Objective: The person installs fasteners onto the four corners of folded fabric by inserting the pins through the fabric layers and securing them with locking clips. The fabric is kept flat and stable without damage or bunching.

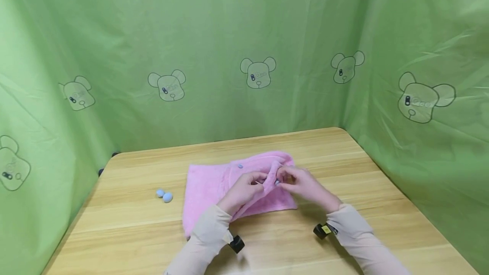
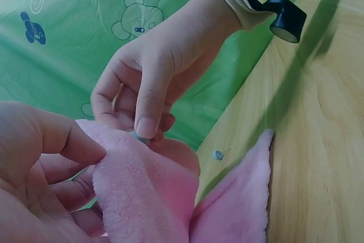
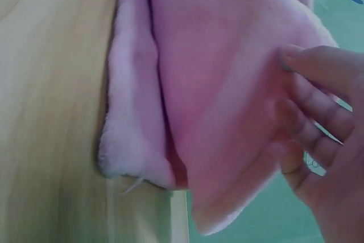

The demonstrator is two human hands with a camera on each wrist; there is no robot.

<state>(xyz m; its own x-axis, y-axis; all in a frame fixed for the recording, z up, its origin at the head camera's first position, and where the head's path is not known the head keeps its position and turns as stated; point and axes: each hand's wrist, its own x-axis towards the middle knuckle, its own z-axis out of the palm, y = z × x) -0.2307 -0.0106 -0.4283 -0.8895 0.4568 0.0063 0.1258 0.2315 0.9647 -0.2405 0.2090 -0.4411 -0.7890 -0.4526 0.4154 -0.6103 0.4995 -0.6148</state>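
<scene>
A pink plush cloth [image 1: 206, 190] lies on the table with its right part lifted and folded between the hands. My left hand [image 1: 244, 188] grips a raised edge of it, thumb on one side, which shows closely in the left wrist view. Opposite, my right hand [image 1: 302, 183] pinches a small blue piece [image 2: 139, 136] against that raised edge, its thumb over most of the piece. Another blue piece [image 1: 240, 166] rests on the cloth's far part. In the left wrist view a small blue-headed piece with a thin pin-like tip [image 2: 218, 155] shows beyond the cloth.
Two light blue round pieces [image 1: 167, 197] sit side by side on the wooden table [image 1: 126, 228], left of the cloth. Green curtains [image 1: 214, 33] with bear-head prints stand behind and at both sides. A black camera [image 1: 237, 244] is strapped at each wrist.
</scene>
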